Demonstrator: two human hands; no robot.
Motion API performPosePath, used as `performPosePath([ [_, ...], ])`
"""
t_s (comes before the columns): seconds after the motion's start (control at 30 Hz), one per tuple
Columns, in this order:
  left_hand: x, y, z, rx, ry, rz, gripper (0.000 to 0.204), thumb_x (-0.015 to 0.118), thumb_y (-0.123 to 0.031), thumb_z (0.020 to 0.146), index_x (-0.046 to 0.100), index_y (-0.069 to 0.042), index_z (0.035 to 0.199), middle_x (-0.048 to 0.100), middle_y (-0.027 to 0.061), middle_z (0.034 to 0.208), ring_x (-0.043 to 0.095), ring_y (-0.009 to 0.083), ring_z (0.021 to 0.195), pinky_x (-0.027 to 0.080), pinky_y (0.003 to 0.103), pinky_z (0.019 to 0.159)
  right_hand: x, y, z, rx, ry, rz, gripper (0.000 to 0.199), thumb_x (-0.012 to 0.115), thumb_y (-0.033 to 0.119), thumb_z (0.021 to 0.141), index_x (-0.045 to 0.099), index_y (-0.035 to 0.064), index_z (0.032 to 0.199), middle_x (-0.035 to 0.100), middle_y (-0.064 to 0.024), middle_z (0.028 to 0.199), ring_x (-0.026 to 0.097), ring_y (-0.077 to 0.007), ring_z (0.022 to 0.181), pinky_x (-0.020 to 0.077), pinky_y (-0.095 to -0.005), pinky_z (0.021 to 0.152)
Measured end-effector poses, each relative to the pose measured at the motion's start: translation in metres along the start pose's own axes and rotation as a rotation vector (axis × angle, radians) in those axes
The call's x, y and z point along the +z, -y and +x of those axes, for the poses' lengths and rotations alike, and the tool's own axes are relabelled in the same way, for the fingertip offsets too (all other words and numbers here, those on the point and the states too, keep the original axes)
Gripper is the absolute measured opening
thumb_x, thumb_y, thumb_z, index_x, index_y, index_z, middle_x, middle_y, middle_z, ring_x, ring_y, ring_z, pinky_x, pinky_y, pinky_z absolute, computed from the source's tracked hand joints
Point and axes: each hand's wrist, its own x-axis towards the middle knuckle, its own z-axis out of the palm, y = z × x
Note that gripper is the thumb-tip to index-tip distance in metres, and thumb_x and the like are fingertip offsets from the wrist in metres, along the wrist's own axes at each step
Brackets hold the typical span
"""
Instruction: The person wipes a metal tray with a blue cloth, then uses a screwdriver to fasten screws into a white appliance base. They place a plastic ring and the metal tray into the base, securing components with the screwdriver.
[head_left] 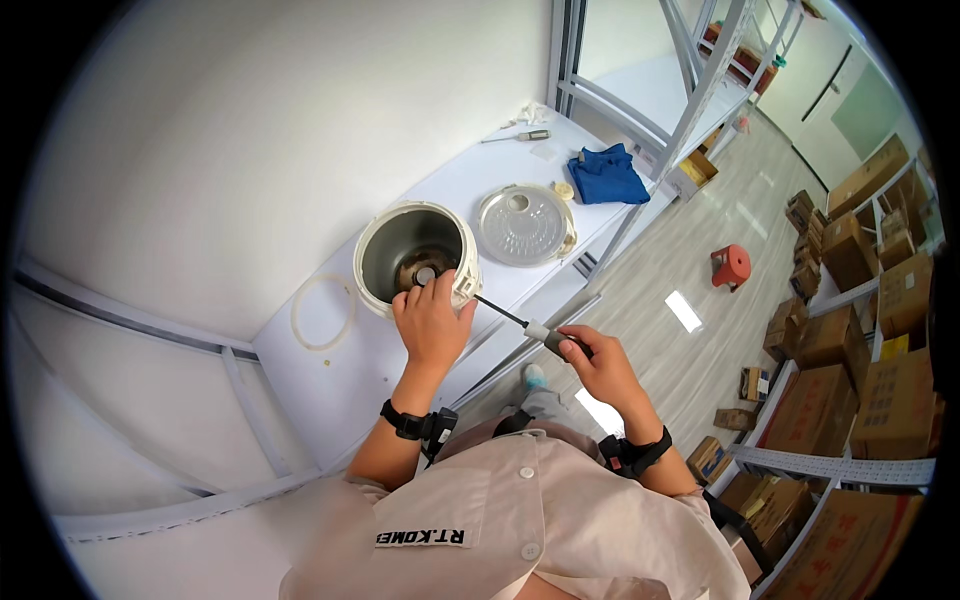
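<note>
1. The screwdriver (527,327) is the main thing here. Its long axis runs on a diagonal, with the handle end in the right hand (600,365) and the thin shaft pointing up and left toward the side of the rice cooker body (415,256).
2. The tip meets the cooker's outer wall just right of the left hand (432,322). The exact contact spot is too small to make out, so I can't tell what it's seated in.
3. Right hand fingers are curled tight round the dark handle, and most of the handle is hidden inside the fist.
4. The left hand sits on the cooker's near rim, fingers pressed together and hooked over the edge. The fingertips drop inside, so they're partly out of sight.
5. The cooker sits on the white table (370,370), opening tilted toward the camera. There's something round at the bottom inside, hard to read.
6. Just right of the cooker is the round metal lid plate (524,224), lying flat.
7. Past that lies a blue cloth (606,175), and further back a second screwdriver (520,136).
8. Left of the cooker is a pale ring gasket (322,312), flat on the table.
</note>
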Motion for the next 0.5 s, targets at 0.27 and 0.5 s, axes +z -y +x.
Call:
performPosePath([
  [0.27,0.001,-0.002,0.000,0.006,-0.018,0.025,0.053,0.089,-0.028,0.076,0.071,-0.011,0.122,0.073,0.0041,0.096,0.061,0.0250,0.089,0.039,0.040,0.092,-0.009,-0.026,-0.002,0.124,-0.063,0.153,0.033,0.069,0.027,0.106,0.071,-0.0006,0.124,0.075,-0.0081,0.091,0.067,-0.0124,0.083,0.0536,-0.0302,0.076],
  [0.5,0.002,-0.002,-0.001,0.011,-0.050,0.015,0.054,0.090,-0.037,0.075,0.073,-0.009,0.118,0.074,0.0042,0.098,0.062,0.0240,0.090,0.040,0.040,0.090,-0.008,-0.045,0.006,0.046,-0.188,0.276,0.037,0.068,0.026,0.106,0.062,0.0024,0.134,0.067,-0.0033,0.095,0.060,-0.0099,0.084,0.0504,-0.0296,0.075],
])
